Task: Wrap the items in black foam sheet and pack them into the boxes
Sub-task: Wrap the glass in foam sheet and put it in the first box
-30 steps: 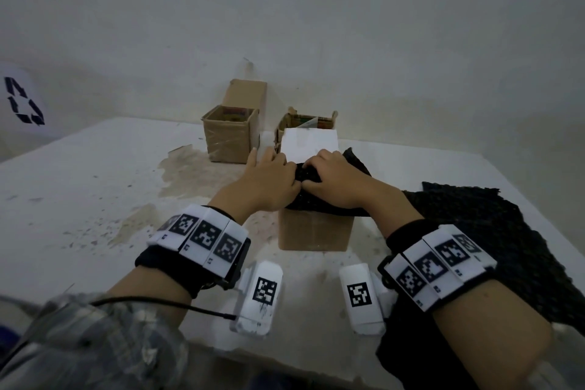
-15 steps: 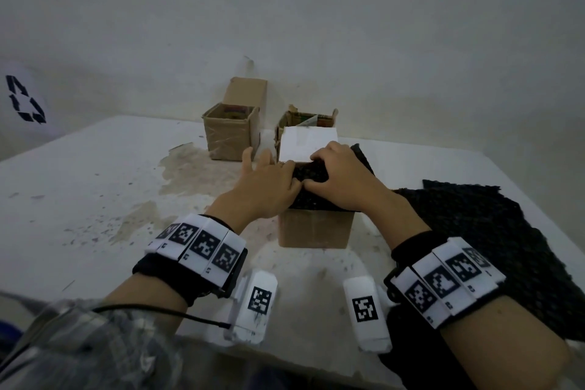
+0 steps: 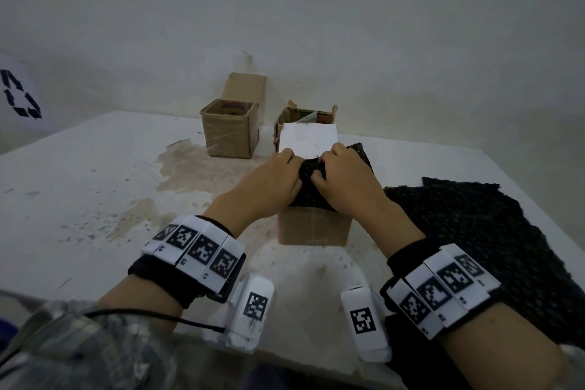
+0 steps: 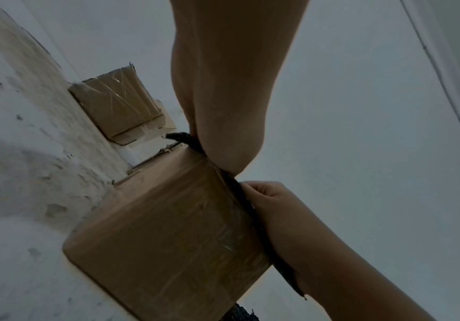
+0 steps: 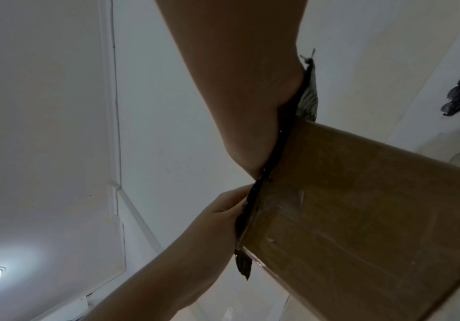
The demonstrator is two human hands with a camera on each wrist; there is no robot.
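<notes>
White wall, stained white table, and all the action sits centre frame in the head view! Both hands are on top of the near cardboard box, pressing a wad of black foam sheet into its open mouth. What's wrapped inside can't be seen. The left hand curls its fingers over the bundle's left edge; the right hand curls over from the right, knuckles nearly meeting its partner's. Both are closed on the foam, close together, thumbs down on the near side.

From the left wrist view, the foam shows as a thin dark lip squeezed between palms and box rim, spilling slightly over the edge. My read: this stuff is soft, light and springy, so it'll want to puff back up; best held by the folded edges and pushed down evenly, not yanked by a corner. The box looks light too and could skid or tip under lopsided pressure.

Lower right of the head view, more black foam lies spread on the table. Upper centre, two more open boxes wait near the wall, one just behind a white flap.
</notes>
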